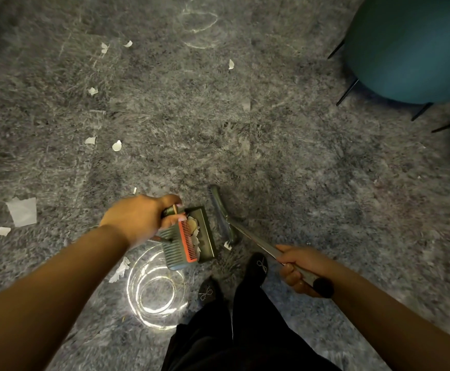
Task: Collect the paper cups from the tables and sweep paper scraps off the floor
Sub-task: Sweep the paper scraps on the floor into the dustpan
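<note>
My left hand grips the handle of a grey dustpan with a red comb edge; several white paper scraps lie inside it. My right hand holds the metal handle of a broom, whose head rests on the floor just right of the dustpan. One small scrap lies by the near end of the broom head. More white scraps are scattered on the grey floor: a large piece at the left, one in the middle left, one farther off.
A teal chair with thin black legs stands at the top right. My feet in black shoes are just below the broom. Bright light reflections ring the glossy floor near the dustpan. Crumpled paper lies beside them.
</note>
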### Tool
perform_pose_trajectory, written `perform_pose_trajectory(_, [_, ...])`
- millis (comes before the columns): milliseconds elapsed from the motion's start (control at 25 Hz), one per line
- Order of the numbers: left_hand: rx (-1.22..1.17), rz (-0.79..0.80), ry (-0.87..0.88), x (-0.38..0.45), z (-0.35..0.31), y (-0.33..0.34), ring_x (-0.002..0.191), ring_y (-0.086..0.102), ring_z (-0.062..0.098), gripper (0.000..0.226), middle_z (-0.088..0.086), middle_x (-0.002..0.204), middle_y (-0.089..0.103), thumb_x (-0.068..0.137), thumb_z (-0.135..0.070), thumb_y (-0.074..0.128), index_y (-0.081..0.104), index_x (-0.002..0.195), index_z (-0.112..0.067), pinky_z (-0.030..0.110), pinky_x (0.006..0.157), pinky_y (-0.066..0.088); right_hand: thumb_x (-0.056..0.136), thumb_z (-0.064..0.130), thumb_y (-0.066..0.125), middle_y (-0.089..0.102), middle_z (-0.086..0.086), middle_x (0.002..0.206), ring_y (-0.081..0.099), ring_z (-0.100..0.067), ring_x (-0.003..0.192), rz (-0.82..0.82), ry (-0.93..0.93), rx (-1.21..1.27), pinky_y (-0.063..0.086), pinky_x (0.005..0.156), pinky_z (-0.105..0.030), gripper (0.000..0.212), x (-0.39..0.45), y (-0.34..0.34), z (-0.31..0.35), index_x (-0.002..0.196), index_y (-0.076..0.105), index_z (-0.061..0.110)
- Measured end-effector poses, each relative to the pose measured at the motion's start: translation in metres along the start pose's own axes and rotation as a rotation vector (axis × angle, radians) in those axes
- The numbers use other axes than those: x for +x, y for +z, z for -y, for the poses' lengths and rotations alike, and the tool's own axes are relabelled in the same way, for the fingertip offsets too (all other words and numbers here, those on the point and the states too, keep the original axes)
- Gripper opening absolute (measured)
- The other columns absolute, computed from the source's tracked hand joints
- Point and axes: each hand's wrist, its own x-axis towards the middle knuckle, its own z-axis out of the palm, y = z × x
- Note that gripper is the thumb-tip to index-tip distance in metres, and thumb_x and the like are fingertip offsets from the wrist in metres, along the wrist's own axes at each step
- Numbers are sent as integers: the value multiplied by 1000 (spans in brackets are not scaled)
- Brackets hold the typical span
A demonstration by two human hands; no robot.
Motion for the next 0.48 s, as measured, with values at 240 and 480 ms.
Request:
perform_pose_trajectory(240, [-35,2,3,-3,5,4,60,56,8,71,-8,76,63,74,-82,12,40,129,-45,24,54,47,100,8,38,46,-4,51,39,-10,36,-90,-11,-3,32,34,-16,54,11,-11,-17,149,23,26])
perform_pose_trajectory(480, [-19,-13,-18,0,3,7,59,55,10,64,-13,68,53,76,-81,15,39,125,-48,26,54,48,102,11,38,46,-3,50,42,-11,35,-120,32,-113,34,37,-17,56,36,10,-43,151,16,28])
